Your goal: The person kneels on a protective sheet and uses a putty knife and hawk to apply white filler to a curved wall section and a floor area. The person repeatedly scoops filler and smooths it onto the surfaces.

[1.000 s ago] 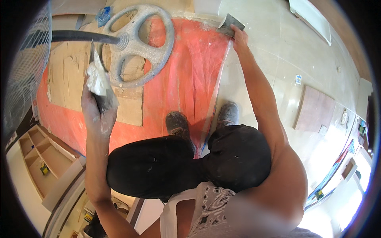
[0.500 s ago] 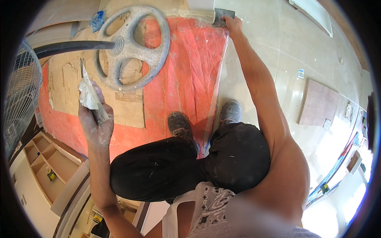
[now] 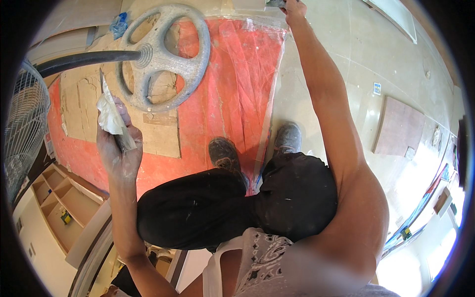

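Observation:
On the left, my left hand (image 3: 120, 156) is closed on a flat metal putty blade (image 3: 127, 142), seen nearly edge-on. A thick lump of white putty (image 3: 109, 115) clings to this blade. My right arm stretches far forward, and my right hand (image 3: 296, 12) grips a dark, flat putty scraper (image 3: 275, 3) at the top edge of the view. Part of that scraper is cut off by the edge. It lies close to a pale strip or board edge, but I cannot tell whether they touch.
A dusty round fan base (image 3: 190, 84) with a black pole lies left of centre; its caged fan head (image 3: 27, 109) is at far left. Red sheeting (image 3: 227, 74) and cardboard (image 3: 166, 136) cover the floor. A brown board (image 3: 398, 126) lies right. A compartmented wooden unit (image 3: 81, 205) stands lower left.
My right hand has moved farther away with the scraper, which is now partly out of view. My left hand stays nearly still with the putty-loaded blade.

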